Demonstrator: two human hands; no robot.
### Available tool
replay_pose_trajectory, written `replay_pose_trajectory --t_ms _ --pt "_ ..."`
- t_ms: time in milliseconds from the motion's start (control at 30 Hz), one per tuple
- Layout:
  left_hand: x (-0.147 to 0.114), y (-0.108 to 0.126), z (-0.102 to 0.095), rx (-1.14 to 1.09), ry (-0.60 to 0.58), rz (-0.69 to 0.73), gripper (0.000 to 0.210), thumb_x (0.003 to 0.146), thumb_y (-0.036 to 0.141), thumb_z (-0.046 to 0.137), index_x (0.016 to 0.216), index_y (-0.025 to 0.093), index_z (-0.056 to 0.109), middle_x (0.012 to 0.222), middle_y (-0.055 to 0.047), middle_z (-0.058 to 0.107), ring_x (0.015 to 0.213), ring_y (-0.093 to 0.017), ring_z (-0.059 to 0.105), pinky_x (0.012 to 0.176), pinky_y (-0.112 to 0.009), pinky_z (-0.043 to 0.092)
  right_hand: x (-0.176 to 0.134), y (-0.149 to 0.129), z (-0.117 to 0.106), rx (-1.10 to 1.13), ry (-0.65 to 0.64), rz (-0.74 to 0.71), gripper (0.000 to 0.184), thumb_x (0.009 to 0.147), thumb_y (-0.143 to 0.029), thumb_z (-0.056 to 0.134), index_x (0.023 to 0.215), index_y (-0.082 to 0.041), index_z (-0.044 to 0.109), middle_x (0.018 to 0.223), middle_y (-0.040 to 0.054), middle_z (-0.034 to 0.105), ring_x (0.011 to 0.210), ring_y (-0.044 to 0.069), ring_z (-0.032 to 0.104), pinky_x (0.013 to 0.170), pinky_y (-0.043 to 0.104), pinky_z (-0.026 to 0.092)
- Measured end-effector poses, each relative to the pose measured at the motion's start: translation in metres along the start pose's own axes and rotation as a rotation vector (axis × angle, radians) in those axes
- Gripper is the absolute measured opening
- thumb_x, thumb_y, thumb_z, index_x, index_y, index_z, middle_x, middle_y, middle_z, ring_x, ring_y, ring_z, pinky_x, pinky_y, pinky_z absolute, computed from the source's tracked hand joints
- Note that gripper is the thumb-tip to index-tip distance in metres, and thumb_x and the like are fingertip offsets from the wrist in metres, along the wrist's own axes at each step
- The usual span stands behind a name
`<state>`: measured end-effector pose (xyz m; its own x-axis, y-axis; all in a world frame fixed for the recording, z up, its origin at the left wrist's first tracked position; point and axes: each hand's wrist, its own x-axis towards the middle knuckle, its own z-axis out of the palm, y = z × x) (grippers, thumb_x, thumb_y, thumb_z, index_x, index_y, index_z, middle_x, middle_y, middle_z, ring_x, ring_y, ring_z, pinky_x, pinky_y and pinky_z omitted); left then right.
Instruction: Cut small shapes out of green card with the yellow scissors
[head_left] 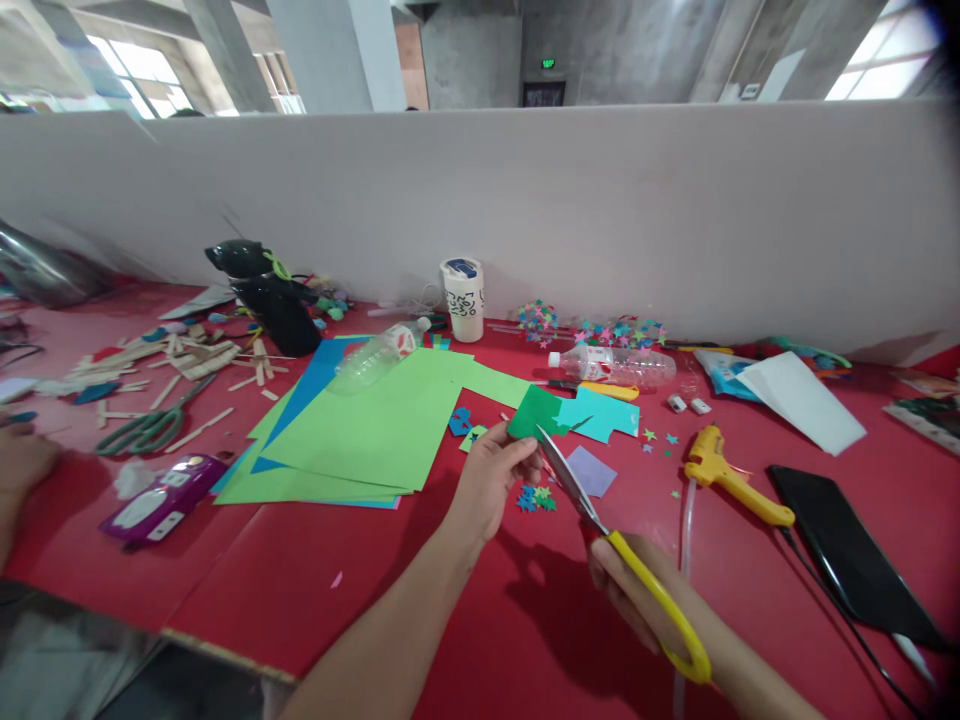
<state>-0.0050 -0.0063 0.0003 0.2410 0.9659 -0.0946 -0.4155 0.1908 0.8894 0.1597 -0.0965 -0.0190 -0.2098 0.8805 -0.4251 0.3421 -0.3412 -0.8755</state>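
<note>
My left hand [495,475] is closed on a small piece of dark green paper [534,412], pinched between thumb and fingers. My right hand [637,590] grips yellow-handled scissors [660,600], whose blades point up and left to the paper's lower edge. Whether the blades have paper between them I cannot tell. Below the blades lie a purple paper square [591,471] and a small cluster of blue and green stars [536,498]. A cyan paper piece [607,416] rests just behind the green one.
Green and blue sheets [367,430] lie left of centre, a plastic bottle [375,355] on them. To the right are a yellow glue gun [731,475] and a black tablet [847,550]. A paper cup [463,300] stands by the partition. Another person's hand [26,460] shows at far left.
</note>
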Motion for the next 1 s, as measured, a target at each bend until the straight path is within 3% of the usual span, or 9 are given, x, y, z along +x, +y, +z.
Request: replay_pose_trajectory --t_ms 633,1000 --pt "0.0001 0.0046 -0.0024 0.026 -0.003 0.001 0.008 0.071 0.023 0.058 0.069 0.015 0.055 0.055 0.002 0.056 0.045 -0.008 0.049 0.046 -0.021 0.036 0.0034 0.0029 -0.0080 -0.053 0.003 -0.017 0.046 0.079 -0.060 0.037 0.057 -0.020 0.037 0.031 -0.0113 0.030 0.020 0.003 0.028 0.024 0.013 0.017" --pt "-0.0001 0.0070 -0.0073 0.074 0.032 0.095 0.015 0.072 0.022 0.057 0.062 0.016 0.047 0.053 0.003 0.054 0.045 -0.007 0.047 0.047 -0.019 0.037 0.0005 -0.0019 -0.0090 -0.058 -0.006 -0.026 0.047 0.077 -0.062 0.036 0.057 -0.020 0.039 0.028 -0.0108 0.032 0.020 0.004 0.030 0.026 0.015 0.017"
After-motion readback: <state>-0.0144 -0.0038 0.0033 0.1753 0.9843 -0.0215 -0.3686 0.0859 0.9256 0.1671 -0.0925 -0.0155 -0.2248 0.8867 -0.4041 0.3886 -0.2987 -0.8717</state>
